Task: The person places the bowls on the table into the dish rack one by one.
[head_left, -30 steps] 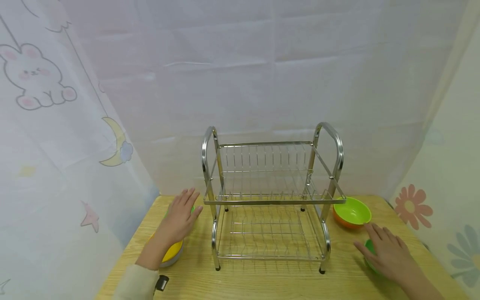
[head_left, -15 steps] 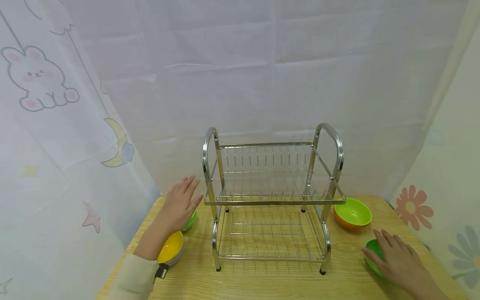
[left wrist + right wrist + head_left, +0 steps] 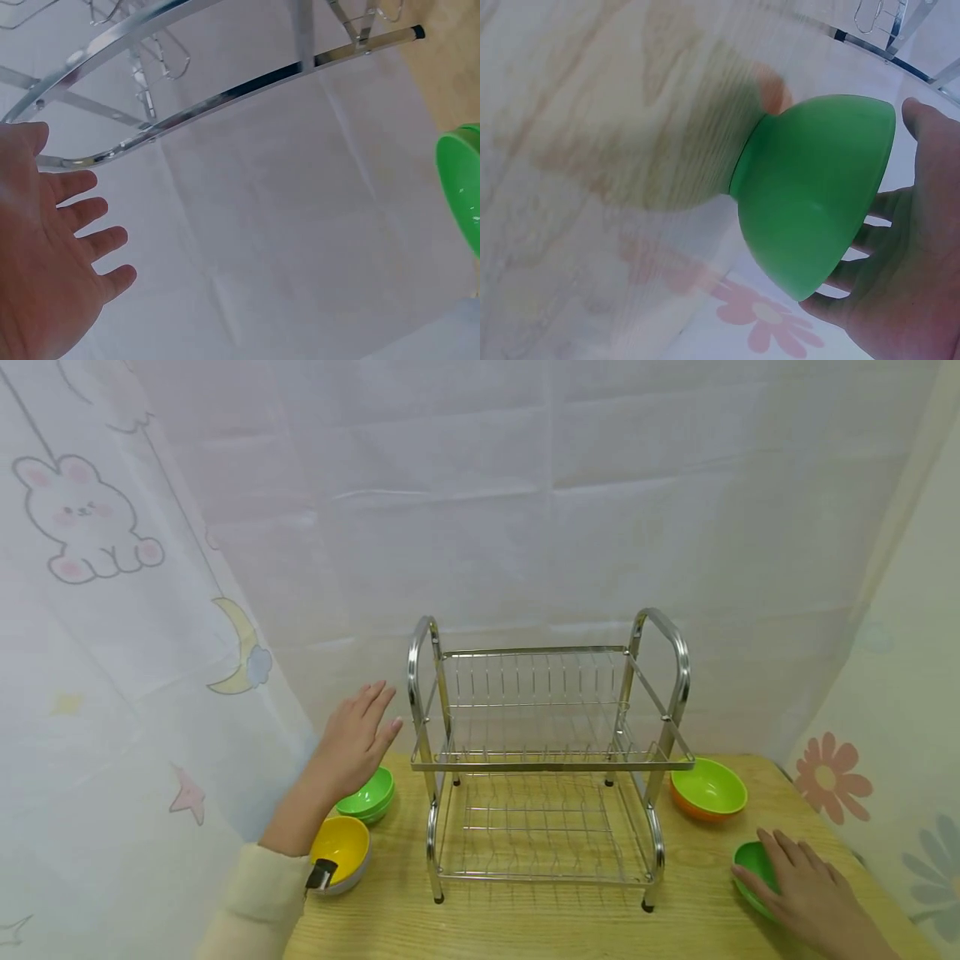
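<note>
In the head view my left hand (image 3: 348,739) is raised with fingers extended, beside the left upright of a two-tier metal dish rack (image 3: 551,767). It holds nothing; the left wrist view shows its spread fingers (image 3: 105,244) near the rack's curved tube. Below it sit light green bowls (image 3: 367,800), one inside another, and a bowl (image 3: 341,843) that is yellow inside and grey outside. My right hand (image 3: 806,889) hovers loosely spread over a green bowl (image 3: 750,862) at the right. In the right wrist view the fingers lie right at this green bowl's (image 3: 810,187) rim, thumb apart.
Behind the right hand stands a bowl (image 3: 707,789), lime inside and orange outside, close to the rack's right legs. The wooden table (image 3: 525,927) meets printed cloth walls (image 3: 487,527) at its back and sides. A small black clip (image 3: 321,874) is at the left wrist.
My left hand has risen away from the bowls, uncovering the green and yellow ones. My right hand has shifted slightly right and down, showing more of the green bowl.
</note>
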`<state>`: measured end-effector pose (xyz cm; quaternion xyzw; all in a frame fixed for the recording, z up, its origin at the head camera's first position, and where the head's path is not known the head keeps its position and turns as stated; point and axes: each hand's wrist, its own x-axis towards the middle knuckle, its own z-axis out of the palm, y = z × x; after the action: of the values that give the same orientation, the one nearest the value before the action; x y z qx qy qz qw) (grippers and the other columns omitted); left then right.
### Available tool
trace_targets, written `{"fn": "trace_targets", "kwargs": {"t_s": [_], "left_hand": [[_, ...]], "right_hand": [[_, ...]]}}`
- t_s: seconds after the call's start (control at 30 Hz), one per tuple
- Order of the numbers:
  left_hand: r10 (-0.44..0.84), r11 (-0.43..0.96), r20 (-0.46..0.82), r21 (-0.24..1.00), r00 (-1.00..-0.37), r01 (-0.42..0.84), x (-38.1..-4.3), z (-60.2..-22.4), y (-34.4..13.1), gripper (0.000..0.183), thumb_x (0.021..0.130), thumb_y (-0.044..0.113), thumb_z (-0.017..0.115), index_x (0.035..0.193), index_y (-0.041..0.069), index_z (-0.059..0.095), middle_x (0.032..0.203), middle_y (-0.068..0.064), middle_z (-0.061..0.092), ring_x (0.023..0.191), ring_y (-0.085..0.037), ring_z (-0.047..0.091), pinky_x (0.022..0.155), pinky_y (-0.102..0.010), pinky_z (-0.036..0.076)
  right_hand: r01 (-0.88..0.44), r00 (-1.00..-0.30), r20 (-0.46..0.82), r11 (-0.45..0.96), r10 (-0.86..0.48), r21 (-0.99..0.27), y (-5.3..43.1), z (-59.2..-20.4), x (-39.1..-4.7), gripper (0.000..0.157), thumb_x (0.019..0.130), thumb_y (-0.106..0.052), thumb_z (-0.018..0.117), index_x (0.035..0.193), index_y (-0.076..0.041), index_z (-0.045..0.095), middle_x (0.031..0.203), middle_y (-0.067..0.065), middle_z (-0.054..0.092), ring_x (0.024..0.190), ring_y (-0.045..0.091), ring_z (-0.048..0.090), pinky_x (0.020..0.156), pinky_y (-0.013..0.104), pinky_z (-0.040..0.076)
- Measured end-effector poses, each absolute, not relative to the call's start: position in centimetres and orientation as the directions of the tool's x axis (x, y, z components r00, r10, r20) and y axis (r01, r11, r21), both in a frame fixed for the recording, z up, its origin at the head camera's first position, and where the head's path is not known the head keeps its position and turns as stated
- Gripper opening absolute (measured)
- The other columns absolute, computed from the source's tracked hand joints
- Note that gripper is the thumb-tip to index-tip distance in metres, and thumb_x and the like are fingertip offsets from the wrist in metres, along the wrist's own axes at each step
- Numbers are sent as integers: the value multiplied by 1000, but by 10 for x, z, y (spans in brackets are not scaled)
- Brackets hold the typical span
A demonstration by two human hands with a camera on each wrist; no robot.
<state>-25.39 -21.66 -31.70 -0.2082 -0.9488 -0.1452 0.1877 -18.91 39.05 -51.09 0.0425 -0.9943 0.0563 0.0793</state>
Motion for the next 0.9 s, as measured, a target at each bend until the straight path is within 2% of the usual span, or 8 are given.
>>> {"fn": "trace_targets", "kwargs": {"t_s": [0.33,0.53,0.9], "left_hand": [[374,856,446,171,-813,488,-259,-289,-210,61,110,37,38,159,3,28,165,-18,23,150,-39,24,122,-59,17],[385,848,454,170,-804,502,-261,-277,-207,61,110,37,36,160,3,25,165,-19,24,150,-40,25,122,-59,18],[412,849,444,128,-795,512,-264,-249,-198,65,110,42,36,161,4,23,166,-17,23,149,-41,27,121,-58,21]], "right_hand": [[-90,-986,146,992,-77,-85,394,-517,-185,93,97,-64,54,140,18,40,135,46,41,118,71,38,89,80,37],[-70,-988,146,994,-57,-88,397,-521,-185,97,95,-66,55,138,19,40,132,47,42,116,69,40,85,79,39],[-28,-994,111,997,-19,-74,398,-521,-177,105,93,-71,54,134,25,38,132,52,36,117,66,41,87,77,41]]}}
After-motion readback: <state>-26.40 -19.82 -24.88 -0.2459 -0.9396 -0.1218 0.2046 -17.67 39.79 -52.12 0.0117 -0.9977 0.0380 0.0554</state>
